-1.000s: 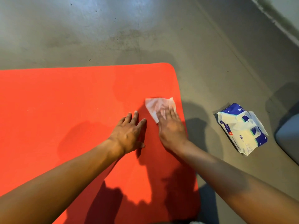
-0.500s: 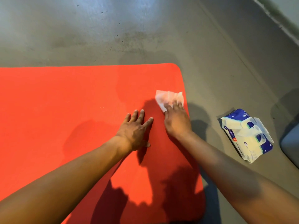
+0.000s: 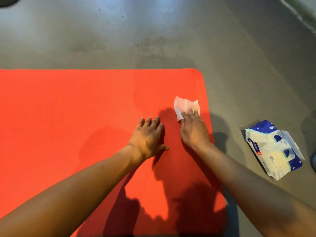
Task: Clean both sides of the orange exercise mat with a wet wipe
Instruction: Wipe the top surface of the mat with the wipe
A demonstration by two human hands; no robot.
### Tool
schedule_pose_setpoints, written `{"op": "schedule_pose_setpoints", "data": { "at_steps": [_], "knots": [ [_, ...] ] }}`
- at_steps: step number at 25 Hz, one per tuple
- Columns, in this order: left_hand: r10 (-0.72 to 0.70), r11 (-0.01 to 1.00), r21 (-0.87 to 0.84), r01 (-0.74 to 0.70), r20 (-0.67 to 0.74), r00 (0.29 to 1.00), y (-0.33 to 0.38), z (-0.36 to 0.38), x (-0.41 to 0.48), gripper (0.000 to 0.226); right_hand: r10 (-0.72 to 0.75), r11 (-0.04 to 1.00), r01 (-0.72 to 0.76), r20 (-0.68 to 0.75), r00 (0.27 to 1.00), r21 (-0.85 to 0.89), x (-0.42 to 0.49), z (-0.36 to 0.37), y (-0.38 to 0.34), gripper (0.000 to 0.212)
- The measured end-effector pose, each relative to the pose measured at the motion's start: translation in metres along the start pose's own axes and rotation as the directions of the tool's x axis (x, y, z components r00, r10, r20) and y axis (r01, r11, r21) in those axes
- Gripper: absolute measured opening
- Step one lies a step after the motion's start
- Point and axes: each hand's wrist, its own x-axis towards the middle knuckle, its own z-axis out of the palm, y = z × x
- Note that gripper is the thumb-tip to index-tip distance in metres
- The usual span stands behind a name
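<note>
Wiping top face of flat orange foam exercise mat, under both grips. Right grip straight-fingered, pressing thin white wet wipe down. Left grip flat, empty, just beside. Next, likely: sweep leftward, then flip mat.

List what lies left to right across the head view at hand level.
orange mat → left hand → right hand, flat on the wet wipe → grey floor → wipes pack

Grey concrete floor, speckled, pale light glare at top
</note>
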Motion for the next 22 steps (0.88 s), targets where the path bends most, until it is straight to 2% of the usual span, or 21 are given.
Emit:
{"op": "schedule_pose_setpoints", "data": {
  "at_steps": [3, 5, 6, 8, 10, 11, 13, 16, 18, 20, 22],
  "knots": [
    [0.148, 0.987, -0.036, -0.154, -0.123, 0.981, -0.019, 0.005, -0.014, 0.079, -0.307, 0.952, 0.305, 0.082, 0.948, 0.038, -0.029, 0.017, -0.033, 0.060],
    [0.235, 0.970, -0.035, -0.241, -0.133, 0.963, -0.034, 0.011, -0.022, 0.080, -0.383, 0.924, 0.382, 0.104, 0.918, 0.030, -0.027, 0.011, -0.034, 0.058],
    [0.266, 0.963, -0.026, -0.269, -0.093, 0.959, -0.039, 0.013, -0.027, 0.085, -0.360, 0.933, 0.360, 0.078, 0.930, 0.023, -0.018, 0.007, -0.029, 0.054],
    [0.294, 0.956, -0.010, -0.294, 0.009, 0.956, -0.042, 0.019, -0.032, 0.094, -0.210, 0.978, 0.210, 0.004, 0.978, 0.004, 0.002, -0.001, -0.016, 0.046],
    [0.286, 0.958, -0.001, -0.287, 0.065, 0.956, -0.041, 0.023, -0.031, 0.097, -0.039, 0.999, 0.039, -0.002, 0.999, 0.020, 0.015, -0.005, -0.011, 0.045],
    [0.285, 0.958, -0.002, -0.285, 0.067, 0.956, -0.040, 0.024, -0.031, 0.097, -0.004, 0.999, 0.003, 0.009, 1.000, 0.039, 0.016, -0.003, -0.014, 0.045],
    [0.296, 0.955, -0.012, -0.295, 0.060, 0.953, -0.039, 0.025, -0.028, 0.097, -0.074, 0.995, 0.071, 0.031, 0.997, 0.067, 0.008, 0.005, -0.027, 0.047],
    [0.286, 0.958, -0.016, -0.286, 0.072, 0.955, -0.037, 0.026, -0.022, 0.098, -0.314, 0.947, 0.303, 0.110, 0.943, 0.104, -0.011, 0.010, -0.037, 0.055],
    [0.276, 0.961, -0.004, -0.277, 0.101, 0.956, -0.032, 0.023, -0.015, 0.098, -0.370, 0.927, 0.359, 0.117, 0.921, 0.108, -0.005, 0.003, -0.029, 0.054],
    [0.263, 0.964, -0.002, -0.265, 0.117, 0.958, -0.023, 0.019, -0.005, 0.099, -0.300, 0.952, 0.295, 0.064, 0.952, 0.084, 0.010, -0.004, -0.013, 0.047],
    [0.253, 0.967, 0.021, -0.256, 0.097, 0.963, -0.013, 0.013, 0.006, 0.100, -0.153, 0.987, 0.153, 0.007, 0.988, 0.042, 0.027, -0.011, 0.003, 0.043]
  ]
}}
